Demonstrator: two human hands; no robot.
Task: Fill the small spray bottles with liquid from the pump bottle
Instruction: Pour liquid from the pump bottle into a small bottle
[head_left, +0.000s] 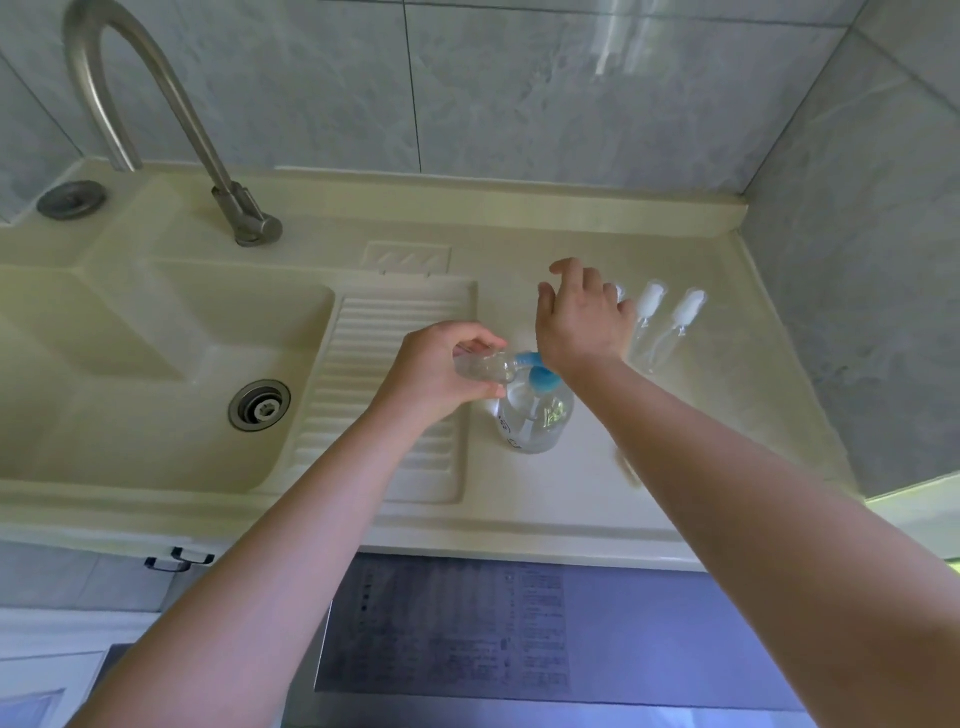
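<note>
From the head camera, a pale cream surface (597, 493) runs along grey marbled wall tiles (519, 88), with a moulded sink (130, 364) at the far side of the left hand, a ribbed draining board (384, 384) under that hand's wrist, and a curved metal tap (156, 104) behind the sink. A round drain (260, 405) sits in the basin.

The left hand (441, 374) grips a small clear spray bottle (480, 366), held on its side with its open neck against the blue spout of the pump bottle (537, 415). The pump bottle stands upright on the surface, just below and between the two hands, clear liquid inside.

The right hand (582, 317) hovers above the pump head with fingers spread and relaxed, holding nothing. Just beyond its fingertips, to the right, two more small bottles with white caps (670, 322) lie on the surface, side by side; another is partly hidden by the fingers.
</note>
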